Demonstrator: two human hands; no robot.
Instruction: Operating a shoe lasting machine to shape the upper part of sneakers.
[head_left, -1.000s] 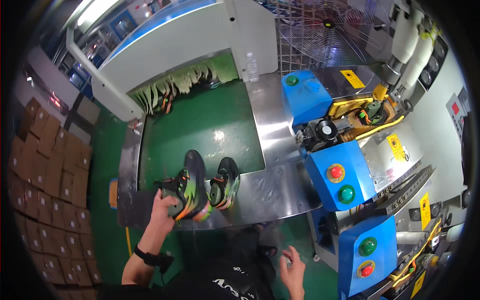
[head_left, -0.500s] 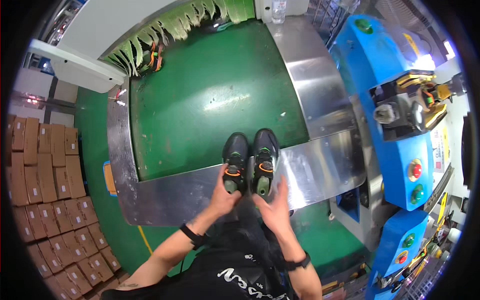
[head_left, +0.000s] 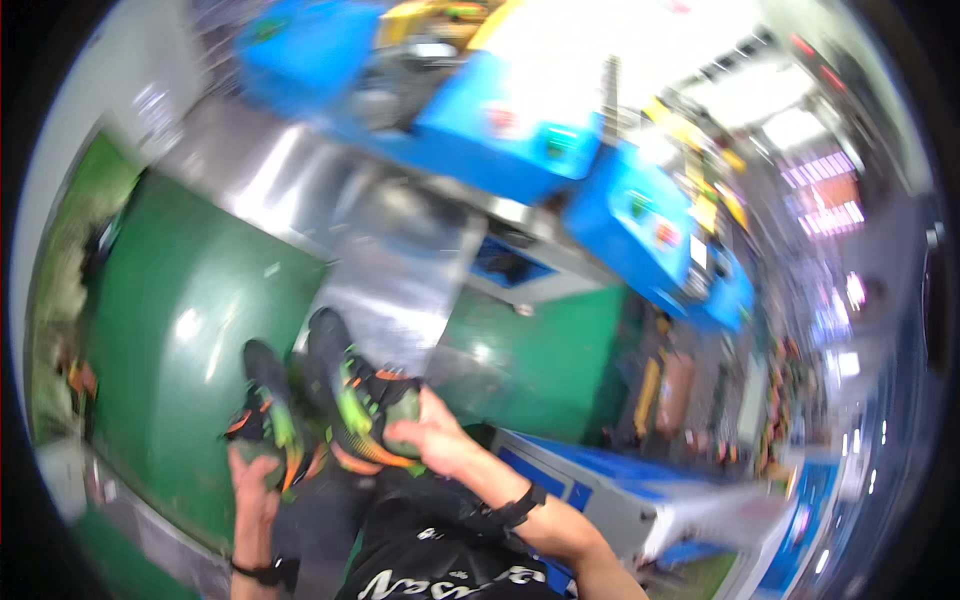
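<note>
Two dark sneakers with green and orange trim are held up in front of me, toes pointing away. My left hand [head_left: 252, 475] is closed around the heel end of the left sneaker [head_left: 268, 385]. Around the heel of the right sneaker [head_left: 342, 385] my right hand [head_left: 432, 435] is wrapped, thumb at its opening. The right sneaker tilts so that its side shows. Motion blurs the picture somewhat.
A steel ledge [head_left: 390, 265] borders the green surface [head_left: 180, 300]. Blue machine housings [head_left: 510, 140] with coloured buttons stand beyond it. A grey and blue cabinet [head_left: 600, 490] is close at my right. At far left hangs a fringed curtain [head_left: 60, 290] in a white frame.
My view has swung to the right, bringing the machines to the centre. Both sneakers have come off the steel ledge in my hands and now tilt.
</note>
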